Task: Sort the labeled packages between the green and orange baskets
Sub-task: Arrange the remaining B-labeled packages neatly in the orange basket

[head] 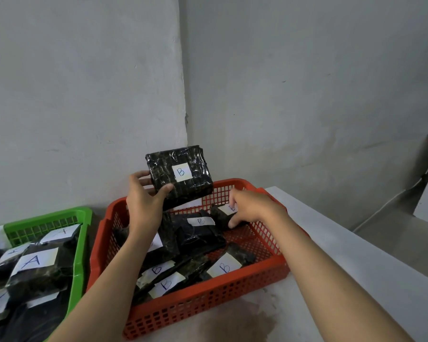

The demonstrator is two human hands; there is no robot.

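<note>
On the pale counter (344, 255) in a corner of grey walls stand two baskets side by side: an orange basket (208, 302) in the middle and a green basket (80, 243) to its left. The left hand (143, 196) holds one black plastic-wrapped package (181, 176) in the air above the orange basket's far left part, thumb on its front and fingers curled round its left edge; a white label on it reads B. The right hand (252, 208) reaches into the orange basket, fingers closed round a smaller B package (221, 213) near the back wall. At least four more B packages lie in the orange basket. The green basket holds dark packages labelled A, at least four in view.
</note>
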